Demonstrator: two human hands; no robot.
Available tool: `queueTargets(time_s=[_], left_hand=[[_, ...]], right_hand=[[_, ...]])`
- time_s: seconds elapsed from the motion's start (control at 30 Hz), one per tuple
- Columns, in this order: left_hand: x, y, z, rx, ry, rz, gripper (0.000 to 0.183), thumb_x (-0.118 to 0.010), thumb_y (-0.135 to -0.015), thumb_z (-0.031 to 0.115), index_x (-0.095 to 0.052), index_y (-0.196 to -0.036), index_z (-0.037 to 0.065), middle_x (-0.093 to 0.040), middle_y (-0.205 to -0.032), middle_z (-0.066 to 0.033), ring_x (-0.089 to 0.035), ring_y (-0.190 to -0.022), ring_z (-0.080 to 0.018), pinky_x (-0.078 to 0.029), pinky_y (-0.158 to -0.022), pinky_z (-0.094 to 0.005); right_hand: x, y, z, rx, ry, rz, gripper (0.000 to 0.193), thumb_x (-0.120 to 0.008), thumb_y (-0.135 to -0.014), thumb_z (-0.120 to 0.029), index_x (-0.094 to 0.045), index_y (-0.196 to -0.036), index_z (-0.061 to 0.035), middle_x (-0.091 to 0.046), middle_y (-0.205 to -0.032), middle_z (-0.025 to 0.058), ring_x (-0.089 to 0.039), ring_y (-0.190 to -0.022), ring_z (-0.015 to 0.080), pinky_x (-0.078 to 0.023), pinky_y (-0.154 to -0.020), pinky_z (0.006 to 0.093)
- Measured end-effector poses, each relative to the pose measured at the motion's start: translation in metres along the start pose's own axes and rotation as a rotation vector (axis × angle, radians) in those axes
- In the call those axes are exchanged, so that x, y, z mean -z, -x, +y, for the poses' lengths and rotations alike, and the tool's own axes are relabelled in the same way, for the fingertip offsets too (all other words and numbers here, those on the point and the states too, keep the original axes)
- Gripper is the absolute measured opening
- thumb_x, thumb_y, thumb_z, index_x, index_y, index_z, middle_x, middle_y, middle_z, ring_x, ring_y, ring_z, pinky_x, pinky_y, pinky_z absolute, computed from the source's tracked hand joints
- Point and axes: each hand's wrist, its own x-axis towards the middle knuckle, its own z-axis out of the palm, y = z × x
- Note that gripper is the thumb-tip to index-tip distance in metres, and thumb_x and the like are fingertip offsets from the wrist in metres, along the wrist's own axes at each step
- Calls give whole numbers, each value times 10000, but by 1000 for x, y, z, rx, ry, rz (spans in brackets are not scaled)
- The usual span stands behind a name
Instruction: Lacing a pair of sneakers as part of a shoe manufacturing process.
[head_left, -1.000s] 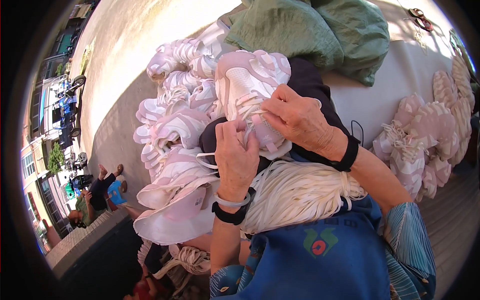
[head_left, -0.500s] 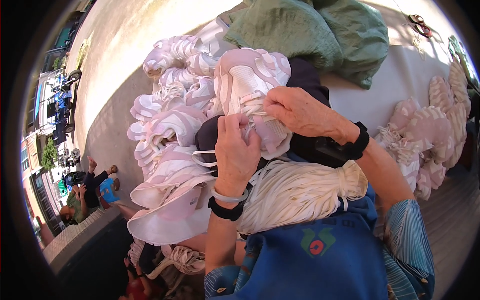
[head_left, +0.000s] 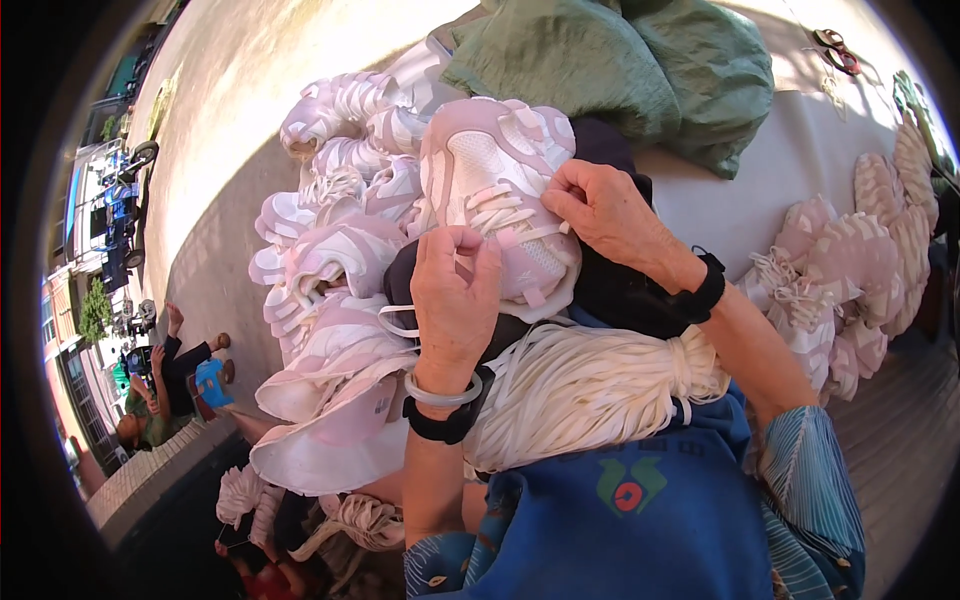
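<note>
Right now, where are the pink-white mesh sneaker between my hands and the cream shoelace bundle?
Pink-white mesh sneaker (head_left: 497, 207), head view: on its crossed laces.
Cream shoelace bundle (head_left: 590, 390), head view: on its middle strands.

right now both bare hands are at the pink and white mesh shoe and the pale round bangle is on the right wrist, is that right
Not quite: the head view shows the pale round bangle on the left wrist. The rest holds: the left hand and right hand are both at the pink and white mesh shoe.
</note>
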Motion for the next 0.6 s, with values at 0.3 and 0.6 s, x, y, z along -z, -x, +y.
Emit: queueTargets(time_s=[0.3, 0.6], left_hand=[[-7, -36, 31, 23, -105, -104, 313, -781, -816, 231, -556, -813, 14, -554, -715, -67, -502, -626, -180, -434, -583, -328], [-25, -49, 38, 13, -311, -40, 402, -783, -726, 278, -467, -703, 31, -516, -670, -106, -500, -600, -267, -415, -559, -387]], right_hand=[[0, 24, -7, 171, 97, 26, 273, -708, -850, -258, -622, -903, -4, -651, -864, 160, -657, -802, 334, -510, -686, 399], [-11, 39, -16, 302, 558, 47, 273, -701, -852, -265, -570, -925, -37, -606, -846, 100, -672, -717, 283, -533, -586, 388]])
